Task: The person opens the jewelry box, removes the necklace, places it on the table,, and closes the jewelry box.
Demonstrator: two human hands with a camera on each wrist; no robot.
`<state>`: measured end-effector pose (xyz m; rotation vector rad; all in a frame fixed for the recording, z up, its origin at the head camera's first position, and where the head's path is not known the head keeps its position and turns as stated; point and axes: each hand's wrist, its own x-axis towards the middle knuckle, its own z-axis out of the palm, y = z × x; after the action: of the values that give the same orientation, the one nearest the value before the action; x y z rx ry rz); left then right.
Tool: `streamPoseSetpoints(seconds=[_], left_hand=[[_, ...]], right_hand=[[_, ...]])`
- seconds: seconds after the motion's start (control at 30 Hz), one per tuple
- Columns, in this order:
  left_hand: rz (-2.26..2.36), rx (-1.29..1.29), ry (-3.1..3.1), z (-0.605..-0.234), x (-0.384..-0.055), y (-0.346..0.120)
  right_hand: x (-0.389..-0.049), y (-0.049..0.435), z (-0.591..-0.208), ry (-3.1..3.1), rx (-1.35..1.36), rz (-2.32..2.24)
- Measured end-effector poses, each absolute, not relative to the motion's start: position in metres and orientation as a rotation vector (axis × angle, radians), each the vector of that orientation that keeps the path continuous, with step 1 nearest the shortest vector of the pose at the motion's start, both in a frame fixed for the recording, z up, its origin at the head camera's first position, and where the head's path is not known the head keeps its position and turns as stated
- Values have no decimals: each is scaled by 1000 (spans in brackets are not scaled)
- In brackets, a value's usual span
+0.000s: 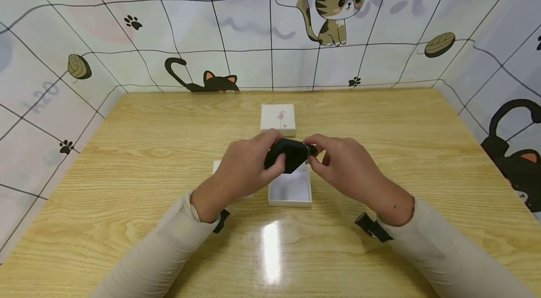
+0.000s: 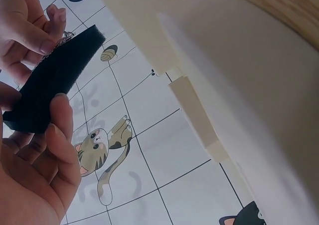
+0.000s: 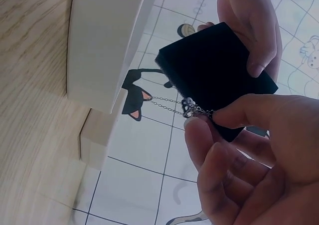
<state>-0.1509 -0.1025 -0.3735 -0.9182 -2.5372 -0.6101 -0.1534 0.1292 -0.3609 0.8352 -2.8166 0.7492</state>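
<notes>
Above the white box, my left hand (image 1: 243, 166) grips a flat black foam pad (image 1: 291, 151) by its sides, fingers and thumb around it. My right hand (image 1: 344, 161) is at the pad's right corner. In the right wrist view, its thumb and index finger pinch a thin silver chain (image 3: 167, 105) with a small silver ornament (image 3: 188, 107), at the edge of the black pad (image 3: 209, 70). A loop of the chain hangs free past the fingertips. The left wrist view shows the pad (image 2: 55, 80) tilted, with some chain along its upper edge.
An open white box (image 1: 289, 203) lies below the hands on the wooden table (image 1: 160, 147). Behind it is a white lid (image 1: 270, 119) with a pink flower print. Another white piece (image 1: 216, 165) is partly hidden by the left hand. Cat-patterned walls surround the table.
</notes>
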Motion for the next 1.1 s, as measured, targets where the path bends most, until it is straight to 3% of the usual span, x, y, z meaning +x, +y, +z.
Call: streamPoseSetpoints(seconds=[1.1], left_hand=[[-598,-895,-2583,-372,-150,-103]], right_hand=[[-154,129,-360,-2776,829,780]])
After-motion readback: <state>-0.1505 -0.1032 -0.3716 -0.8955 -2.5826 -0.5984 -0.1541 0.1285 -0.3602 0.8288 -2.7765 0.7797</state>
